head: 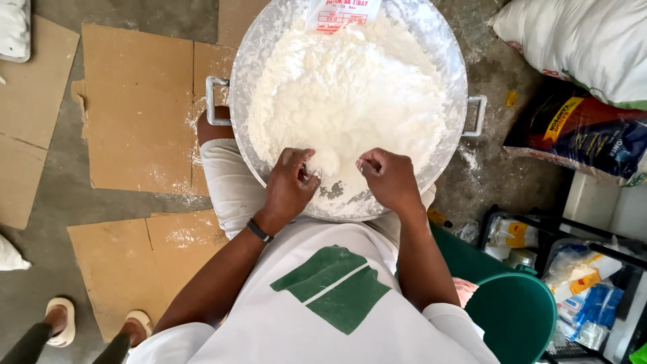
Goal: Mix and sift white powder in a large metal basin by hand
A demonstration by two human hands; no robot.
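A wide metal basin point(256, 47) with two side handles rests on my lap, heaped with white flour point(350, 87). Both hands dig into the near edge of the heap. My left hand point(291, 180), with a dark band at the wrist, is curled with flour pinched in its fingers. My right hand point(389, 176) is closed on a pinch of flour just beside it. A plastic bag with red print point(342, 13) lies at the far rim of the basin.
Flattened cardboard sheets point(138, 108) dusted with flour cover the concrete floor at left. Another person's sandalled feet point(60, 322) stand at bottom left. A white sack point(579, 40) and a dark printed bag point(579, 135) lie right; a green seat point(512, 310) and a crate of packets point(573, 283) beside me.
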